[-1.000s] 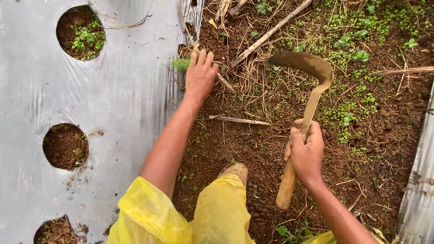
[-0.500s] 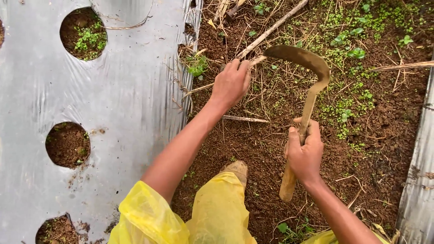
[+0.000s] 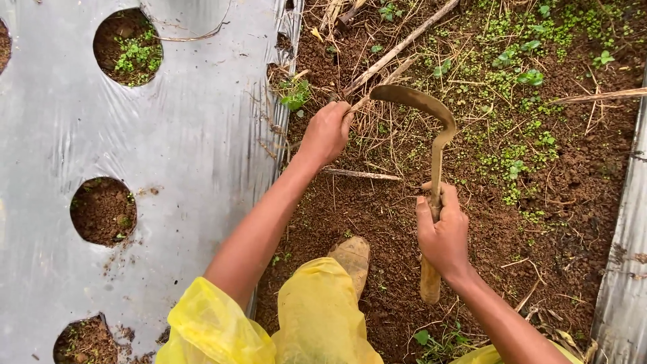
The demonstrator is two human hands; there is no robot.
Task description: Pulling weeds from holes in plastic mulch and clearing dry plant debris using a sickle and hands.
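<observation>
While my left hand (image 3: 328, 131) fists dry stems (image 3: 377, 125) at twelve o'clock, my right hand (image 3: 441, 232) grips the sickle (image 3: 431, 128); I judge the blade should cut below the fist, clear of fingers.

Dull metal sickle (image 3: 431, 128), glossy plastic mulch sheet (image 3: 195, 155).

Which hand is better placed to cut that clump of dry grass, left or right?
Right, most likely. The right hand grips the sickle by its wooden handle, and the curved blade arcs toward the dry grass. The left hand is closed on that grass, so it can only hold it.
</observation>
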